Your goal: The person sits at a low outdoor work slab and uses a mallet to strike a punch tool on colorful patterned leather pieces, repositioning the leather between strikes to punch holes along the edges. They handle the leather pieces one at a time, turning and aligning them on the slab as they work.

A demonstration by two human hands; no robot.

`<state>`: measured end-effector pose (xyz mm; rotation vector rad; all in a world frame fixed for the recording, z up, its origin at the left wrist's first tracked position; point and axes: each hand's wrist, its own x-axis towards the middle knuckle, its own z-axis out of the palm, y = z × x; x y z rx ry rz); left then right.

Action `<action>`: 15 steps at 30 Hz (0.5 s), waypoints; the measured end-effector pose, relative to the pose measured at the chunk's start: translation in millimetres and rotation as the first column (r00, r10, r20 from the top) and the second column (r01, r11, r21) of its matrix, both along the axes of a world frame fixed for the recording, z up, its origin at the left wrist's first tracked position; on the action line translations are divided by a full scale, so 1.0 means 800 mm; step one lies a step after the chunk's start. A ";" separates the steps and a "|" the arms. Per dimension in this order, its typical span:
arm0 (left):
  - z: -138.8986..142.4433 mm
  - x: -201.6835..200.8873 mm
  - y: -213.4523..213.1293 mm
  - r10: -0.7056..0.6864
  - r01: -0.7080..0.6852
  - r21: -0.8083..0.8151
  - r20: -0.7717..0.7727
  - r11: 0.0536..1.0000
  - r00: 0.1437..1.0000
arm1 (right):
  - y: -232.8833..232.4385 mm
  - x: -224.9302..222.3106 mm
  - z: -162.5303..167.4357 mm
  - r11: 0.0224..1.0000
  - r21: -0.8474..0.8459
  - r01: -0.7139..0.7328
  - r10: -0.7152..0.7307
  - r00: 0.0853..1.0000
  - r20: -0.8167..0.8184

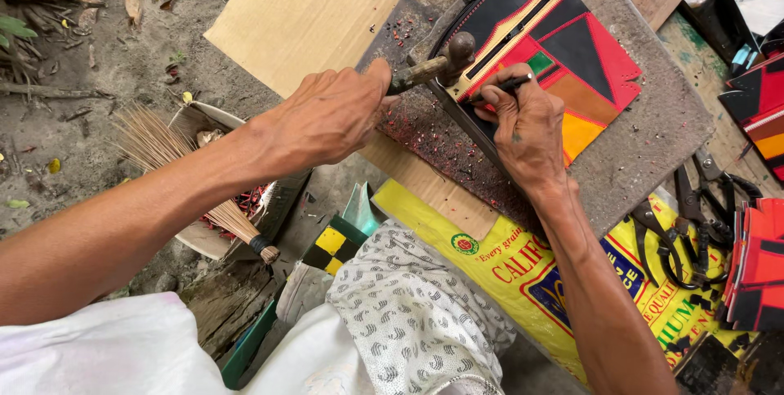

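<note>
- Patchwork leather pouch (563,44) lies on a grey slab (653,142), outdoors on bare dirt ground (98,60).
- Left hand (327,113) grips a hammer (437,66).
- Right hand (527,129) pinches a punch (505,86) against the pouch.
- Scissors (694,215) rest on a yellow sack (523,272).

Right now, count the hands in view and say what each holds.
2. The left hand grips a wooden-handled hammer. The right hand holds a thin dark punch tool on the black, red and orange patchwork leather piece. None seem hidden.
</note>
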<state>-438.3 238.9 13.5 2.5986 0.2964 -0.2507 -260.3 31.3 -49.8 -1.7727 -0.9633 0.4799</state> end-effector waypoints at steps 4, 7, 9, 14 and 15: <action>-0.005 0.000 0.001 -0.012 0.012 0.015 -0.001 1.000 1.000 | 0.001 -0.002 0.004 1.000 0.002 -0.012 0.012 1.000 0.017; -0.008 0.001 0.002 -0.023 0.022 0.025 0.041 0.999 0.999 | 0.002 -0.002 0.003 1.000 -0.010 0.000 0.000 1.000 0.022; -0.009 0.001 0.001 -0.021 0.020 0.031 0.038 0.999 0.999 | 0.003 -0.002 0.003 1.000 -0.016 0.005 -0.005 0.999 0.032; -0.010 -0.002 0.001 -0.009 0.008 0.011 0.033 1.000 0.999 | 0.003 -0.003 0.003 1.000 -0.006 0.009 -0.009 0.998 0.064; -0.009 -0.002 0.002 -0.017 0.017 0.017 0.036 1.000 0.999 | 0.003 -0.003 0.003 1.000 -0.016 0.012 -0.011 0.996 0.087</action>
